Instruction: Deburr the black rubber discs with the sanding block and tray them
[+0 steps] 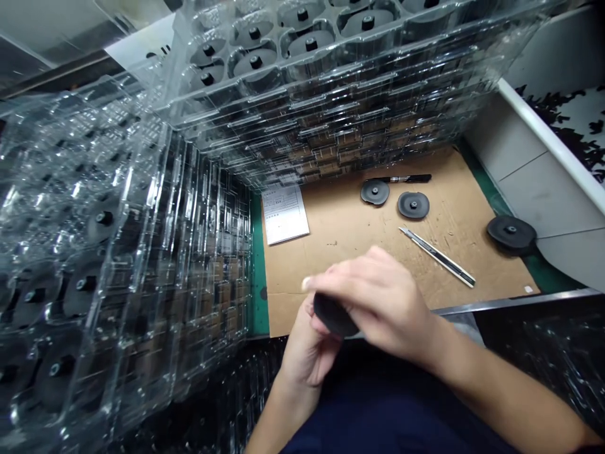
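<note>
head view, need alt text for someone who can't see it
A person's left hand holds a dark disc, the right hand over part of it. Ahead, on a cardboard sheet, lie a paper, a pen, a cutter and two more discs, another disc at its right edge. Clear tray stacks stand behind and to the left.

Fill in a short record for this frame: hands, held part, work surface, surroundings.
Left hand: fingers around the black disc, partly hidden
Right hand: over the same disc; exact grip hidden
Work surface: cardboard sheet on a green surface
Loose parts: two dark discs on the cardboard, a third disc at its right edge
Tools: cutter knife; black pen behind the two discs
Paper: printed sheet, left side
Containers: stacked clear trays at back and left, holding dark parts
</note>
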Action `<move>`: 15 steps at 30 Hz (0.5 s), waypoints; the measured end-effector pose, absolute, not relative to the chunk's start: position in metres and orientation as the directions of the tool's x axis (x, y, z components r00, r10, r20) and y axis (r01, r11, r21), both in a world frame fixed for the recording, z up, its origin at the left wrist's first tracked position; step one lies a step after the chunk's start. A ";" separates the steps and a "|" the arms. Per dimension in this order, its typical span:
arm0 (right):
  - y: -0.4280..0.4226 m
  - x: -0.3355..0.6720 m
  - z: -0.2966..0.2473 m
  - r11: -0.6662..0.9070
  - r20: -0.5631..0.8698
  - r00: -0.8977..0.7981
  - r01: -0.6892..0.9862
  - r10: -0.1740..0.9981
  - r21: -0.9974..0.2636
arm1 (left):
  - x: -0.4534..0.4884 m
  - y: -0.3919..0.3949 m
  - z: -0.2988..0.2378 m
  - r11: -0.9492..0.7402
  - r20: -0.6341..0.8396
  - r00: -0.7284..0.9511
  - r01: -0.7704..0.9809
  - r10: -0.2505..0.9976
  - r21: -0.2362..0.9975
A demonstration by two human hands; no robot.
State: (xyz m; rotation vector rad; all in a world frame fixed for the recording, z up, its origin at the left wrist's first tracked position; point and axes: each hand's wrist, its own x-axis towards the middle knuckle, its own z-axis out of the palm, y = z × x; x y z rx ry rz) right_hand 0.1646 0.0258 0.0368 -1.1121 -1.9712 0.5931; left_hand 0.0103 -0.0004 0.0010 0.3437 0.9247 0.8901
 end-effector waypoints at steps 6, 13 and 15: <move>0.004 0.195 -0.032 0.079 0.033 -0.094 0.543 0.995 -0.836 | -0.002 -0.005 0.006 0.589 -0.480 0.353 -0.597 0.803 0.545; -0.007 0.188 -0.032 0.024 0.016 -0.019 0.538 1.000 -0.843 | 0.000 -0.009 0.006 0.592 -0.454 0.388 -0.612 0.802 0.524; 0.001 0.179 0.001 0.184 0.198 -0.028 0.511 0.980 -0.840 | 0.002 -0.010 0.006 0.583 -0.459 0.368 -0.602 0.809 0.545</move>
